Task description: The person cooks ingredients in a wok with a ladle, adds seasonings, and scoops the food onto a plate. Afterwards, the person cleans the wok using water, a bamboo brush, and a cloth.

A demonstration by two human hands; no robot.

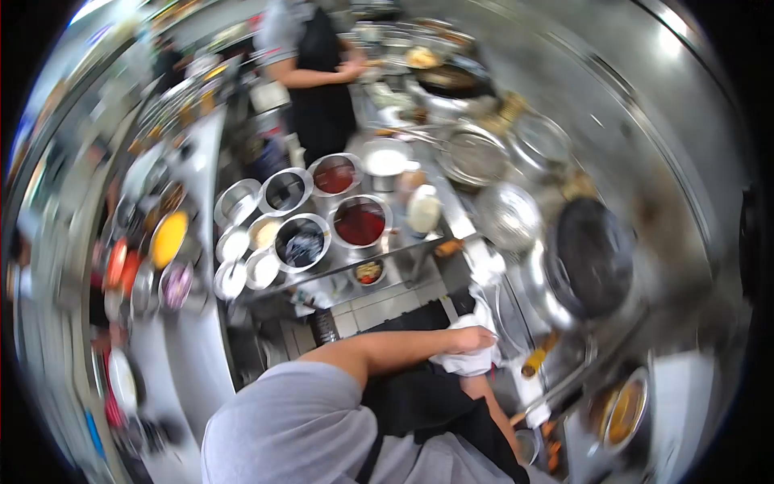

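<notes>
My left hand [472, 340] is closed on a white cloth [465, 362], at the edge of the stove counter. My right hand [476, 385] comes up from below to the same cloth, which covers its fingers, so its grip is hidden. Right beside the hands, more white cloth [486, 302] lies along the counter edge. A wok handle with a yellowish grip [538, 355] points toward them from the right. The dark wok [592, 258] sits on the stove beyond.
A cart holds several metal pots, including one of dark red liquid [359, 222]. Bowls of food, one yellow [169, 239], line the left counter [165, 339]. A co-worker in a dark apron [322, 105] stands ahead. A strainer bowl [621, 413] lies at lower right.
</notes>
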